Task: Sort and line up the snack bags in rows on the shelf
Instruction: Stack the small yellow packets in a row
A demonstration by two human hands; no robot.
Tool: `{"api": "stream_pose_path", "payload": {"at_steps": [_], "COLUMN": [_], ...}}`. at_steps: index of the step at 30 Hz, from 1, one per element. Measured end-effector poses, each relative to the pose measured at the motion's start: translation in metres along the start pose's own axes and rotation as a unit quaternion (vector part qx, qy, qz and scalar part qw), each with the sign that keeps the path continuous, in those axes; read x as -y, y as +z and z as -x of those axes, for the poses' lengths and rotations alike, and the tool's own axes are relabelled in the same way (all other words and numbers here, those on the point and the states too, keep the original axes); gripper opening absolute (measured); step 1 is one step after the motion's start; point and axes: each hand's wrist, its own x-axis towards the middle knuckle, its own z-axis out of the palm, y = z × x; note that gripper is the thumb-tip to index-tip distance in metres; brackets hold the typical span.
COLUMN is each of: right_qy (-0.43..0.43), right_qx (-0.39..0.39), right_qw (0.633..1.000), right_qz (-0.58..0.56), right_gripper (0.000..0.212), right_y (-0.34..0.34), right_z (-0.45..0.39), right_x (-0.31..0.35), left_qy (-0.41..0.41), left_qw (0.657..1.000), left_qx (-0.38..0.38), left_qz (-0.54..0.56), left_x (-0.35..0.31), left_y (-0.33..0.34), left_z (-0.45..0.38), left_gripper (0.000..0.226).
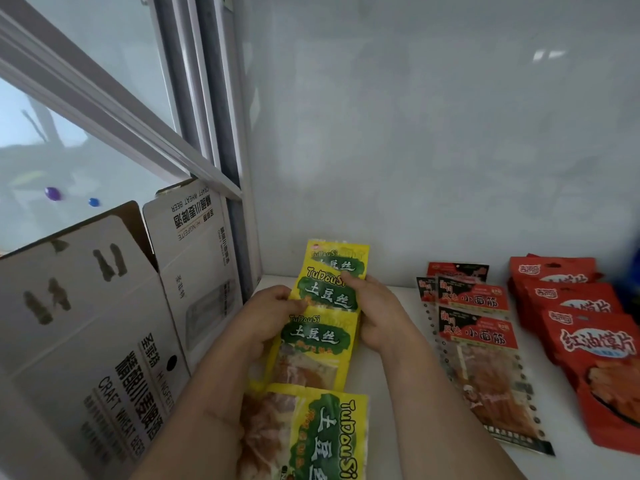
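We see a white shelf (pixel 391 341) holding three rows of snack bags. On the left, yellow bags (pixel 317 337) overlap one another in a line running back toward the wall (pixel 415 133). Our left hand (pixel 273 304) has its fingers curled round the left edge of the second yellow bag (pixel 327 291) from the back, and our right hand (pixel 374 306) pinches that same bag at its right edge, thumb on the front near the top corner. The rearmost yellow bag (pixel 337 254) leans up against the wall behind it. Nearest us, one yellow bag (pixel 322 438) lies turned sideways, its lettering running down the pack, just in front of the row. In the middle, red-and-black bags (pixel 481 341) lie overlapped in their own line. On the right, red bags (pixel 588 341) form a third line, partly cut by the frame edge. Left of the shelf stands an open cardboard box (pixel 104 323) with printed flaps, under a window frame (pixel 104 109)
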Motion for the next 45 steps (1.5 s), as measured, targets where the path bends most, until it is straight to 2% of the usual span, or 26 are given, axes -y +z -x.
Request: {"api": "stream_pose_path", "payload": {"at_steps": [4,8,12,17,21,26,31,35,38,42,45], "right_qy": [0.043,0.037,0.038,0.011,-0.029,-0.113,-0.133,-0.151,-0.156,-0.153,-0.171], "right_qx": [0.034,0.047,0.05,0.051,0.017,-0.075,-0.091,-0.076,-0.111,-0.144,-0.133], "right_qw": [0.998,0.998,0.998,0.999,0.999,0.987,0.979,0.978,0.971,0.963,0.965], "right_qz": [-0.022,-0.015,-0.01,-0.01,-0.001,0.085,0.122,0.122,0.144,0.167,0.147], "right_gripper": [0.04,0.035,0.03,0.029,0.023,0.015,0.013,0.021,0.026,0.045,0.038], "right_y": [-0.005,-0.011,-0.01,-0.015,-0.018,-0.019,-0.026,-0.028,-0.031,-0.028,-0.027], "right_z": [0.004,0.01,0.015,0.014,0.014,-0.003,-0.02,-0.027,-0.035,-0.042,-0.043], "right_x": [-0.005,-0.005,-0.004,-0.004,0.0,0.012,0.024,0.021,0.016,0.015,0.011], "left_qy": [-0.023,-0.043,-0.041,-0.018,-0.018,-0.058,-0.082,-0.063,-0.059,-0.054,-0.035], "left_qw": [0.998,0.993,0.988,0.983,0.984,0.99,0.986,0.989,0.991,0.991,0.99], "left_qx": [-0.004,-0.019,0.001,-0.025,-0.032,0.028,0.037,0.028,0.027,0.025,-0.002], "left_qz": [0.067,0.107,0.146,0.181,0.173,0.127,0.143,0.134,0.119,0.118,0.135], "left_x": [0.002,0.002,-0.001,-0.003,-0.004,-0.006,-0.013,-0.022,-0.026,-0.014,-0.01], "left_y": [-0.002,-0.006,-0.005,-0.007,-0.008,-0.012,-0.006,0.003,0.015,0.034,0.046], "left_z": [-0.001,-0.003,-0.001,-0.006,-0.005,-0.003,-0.015,-0.027,-0.033,-0.035,-0.035], "left_gripper": [0.014,0.022,0.015,0.003,0.005,0.017,0.011,0.011,0.014,0.019,0.019]}}
